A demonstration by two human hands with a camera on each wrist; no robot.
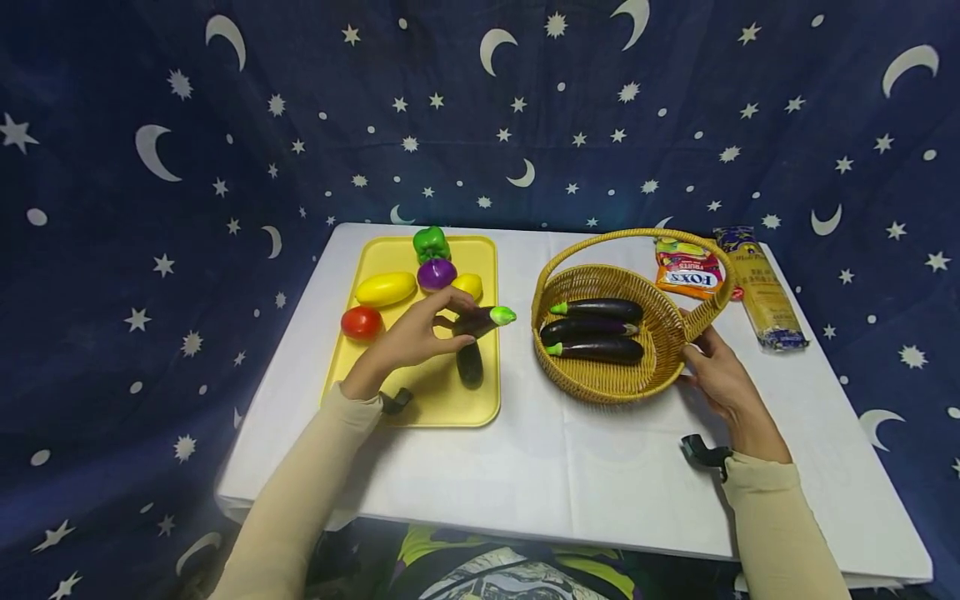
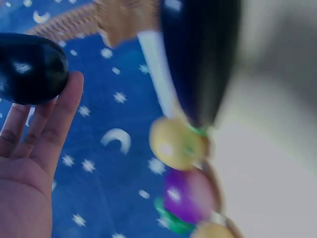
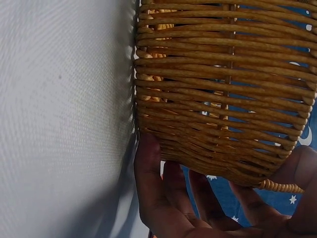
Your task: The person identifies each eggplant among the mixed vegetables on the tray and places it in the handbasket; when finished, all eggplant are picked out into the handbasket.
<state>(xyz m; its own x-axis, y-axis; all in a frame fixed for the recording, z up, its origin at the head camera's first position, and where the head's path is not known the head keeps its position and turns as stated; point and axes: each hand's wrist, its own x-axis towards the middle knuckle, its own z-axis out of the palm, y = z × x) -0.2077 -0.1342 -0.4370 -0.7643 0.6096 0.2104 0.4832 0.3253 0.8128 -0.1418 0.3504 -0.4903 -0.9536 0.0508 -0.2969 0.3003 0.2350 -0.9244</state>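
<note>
Over the right part of a yellow tray (image 1: 420, 413), my left hand (image 1: 416, 332) pinches a dark eggplant (image 1: 480, 320) whose green cap points toward the basket. Another eggplant (image 1: 469, 367) lies on the tray beneath it; in the left wrist view this lower eggplant (image 2: 200, 59) is blurred. My right hand (image 1: 726, 382) holds the right side of a wicker basket (image 1: 577, 387) near the handle's foot. The right wrist view has its fingers against the woven wall (image 3: 223, 109). Inside the basket lie three eggplants (image 1: 600, 350) side by side.
Also on the tray are a green pepper (image 1: 431, 243), a purple round vegetable (image 1: 437, 273), a tomato (image 1: 362, 323), a long yellow vegetable (image 1: 386, 289) and a rounder yellow one (image 1: 468, 285). Behind the basket lie a candy bag (image 1: 686, 271) and a pasta packet (image 1: 767, 296).
</note>
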